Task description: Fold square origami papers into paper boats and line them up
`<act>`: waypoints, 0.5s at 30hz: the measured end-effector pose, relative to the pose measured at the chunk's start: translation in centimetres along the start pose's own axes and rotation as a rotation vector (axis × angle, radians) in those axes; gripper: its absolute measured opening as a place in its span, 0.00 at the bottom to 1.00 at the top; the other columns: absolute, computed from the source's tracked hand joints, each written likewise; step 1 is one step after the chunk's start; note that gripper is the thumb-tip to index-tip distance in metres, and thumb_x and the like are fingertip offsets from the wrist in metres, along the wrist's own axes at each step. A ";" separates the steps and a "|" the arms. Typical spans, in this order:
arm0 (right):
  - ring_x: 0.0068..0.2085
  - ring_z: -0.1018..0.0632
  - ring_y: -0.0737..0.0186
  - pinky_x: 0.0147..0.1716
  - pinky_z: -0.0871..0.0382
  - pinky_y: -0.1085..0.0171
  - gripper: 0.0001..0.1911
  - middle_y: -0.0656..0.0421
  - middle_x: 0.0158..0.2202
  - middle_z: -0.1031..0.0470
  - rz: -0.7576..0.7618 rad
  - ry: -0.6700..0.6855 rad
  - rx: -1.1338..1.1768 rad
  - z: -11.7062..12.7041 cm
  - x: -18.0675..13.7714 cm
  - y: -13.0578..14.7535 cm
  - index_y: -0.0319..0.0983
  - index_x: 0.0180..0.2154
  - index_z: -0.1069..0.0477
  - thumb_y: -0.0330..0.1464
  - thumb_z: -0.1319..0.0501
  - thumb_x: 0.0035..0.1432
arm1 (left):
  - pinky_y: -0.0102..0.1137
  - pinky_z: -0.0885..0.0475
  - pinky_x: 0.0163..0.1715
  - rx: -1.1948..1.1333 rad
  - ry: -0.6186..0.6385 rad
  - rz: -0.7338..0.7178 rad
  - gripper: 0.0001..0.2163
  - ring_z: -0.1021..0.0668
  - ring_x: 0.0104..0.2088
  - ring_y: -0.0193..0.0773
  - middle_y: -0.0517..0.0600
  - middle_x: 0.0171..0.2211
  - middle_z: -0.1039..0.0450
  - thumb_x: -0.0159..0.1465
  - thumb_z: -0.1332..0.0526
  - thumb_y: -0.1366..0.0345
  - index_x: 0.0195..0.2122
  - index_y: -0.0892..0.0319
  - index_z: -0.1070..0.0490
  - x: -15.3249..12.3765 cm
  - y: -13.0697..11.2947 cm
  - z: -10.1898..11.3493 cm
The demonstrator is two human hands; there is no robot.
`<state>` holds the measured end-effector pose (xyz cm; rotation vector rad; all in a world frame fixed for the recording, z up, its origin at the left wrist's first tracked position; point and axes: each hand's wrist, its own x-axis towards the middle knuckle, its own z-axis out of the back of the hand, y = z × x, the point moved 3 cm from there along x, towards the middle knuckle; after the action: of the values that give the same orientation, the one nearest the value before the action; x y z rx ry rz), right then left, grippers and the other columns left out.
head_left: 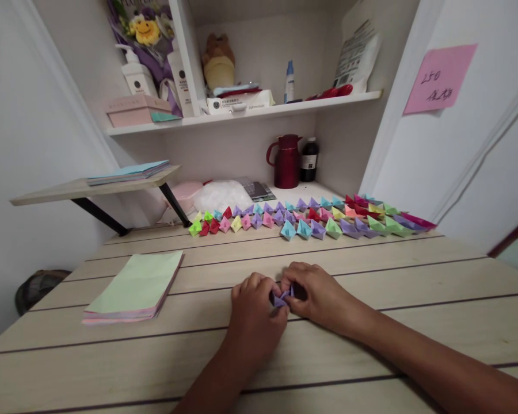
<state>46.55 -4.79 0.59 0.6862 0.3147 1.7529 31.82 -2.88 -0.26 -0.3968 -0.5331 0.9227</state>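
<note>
Both my hands meet near the middle of the wooden table (371, 270). My left hand (252, 313) and my right hand (317, 293) are closed in a pinch on one small folded purple paper piece (280, 299), pressed low against the tabletop. Most of that piece is hidden by my fingers. Behind my hands, several finished paper boats (304, 221) in many colours stand in rows across the far side of the table.
A stack of coloured paper sheets (133, 287), green on top, lies at the left. A dark red jug (286, 161) and a dark bottle (309, 160) stand at the back wall. A small raised shelf (90, 187) carries more paper. A pink note (439, 77) hangs on the right.
</note>
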 end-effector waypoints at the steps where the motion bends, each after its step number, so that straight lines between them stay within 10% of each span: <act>1: 0.34 0.27 0.61 0.35 0.40 0.64 0.06 0.61 0.30 0.25 -0.015 0.004 0.000 0.1 0.0 0.0 0.41 0.29 0.28 0.26 0.38 0.45 | 0.39 0.42 0.47 0.002 0.006 -0.011 0.07 0.28 0.45 0.42 0.46 0.39 0.29 0.53 0.38 0.70 0.33 0.54 0.32 0.0 0.0 0.0; 15: 0.38 0.25 0.60 0.39 0.36 0.64 0.13 0.59 0.35 0.24 0.007 0.054 0.128 0.8 -0.5 0.2 0.41 0.34 0.24 0.22 0.41 0.47 | 0.40 0.42 0.48 0.006 0.034 0.013 0.06 0.29 0.46 0.42 0.47 0.40 0.29 0.56 0.40 0.70 0.34 0.53 0.30 0.2 -0.1 -0.1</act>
<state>46.98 -5.38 1.19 0.7330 0.4658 1.7716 31.99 -2.79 -0.23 -0.4103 -0.4976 0.9286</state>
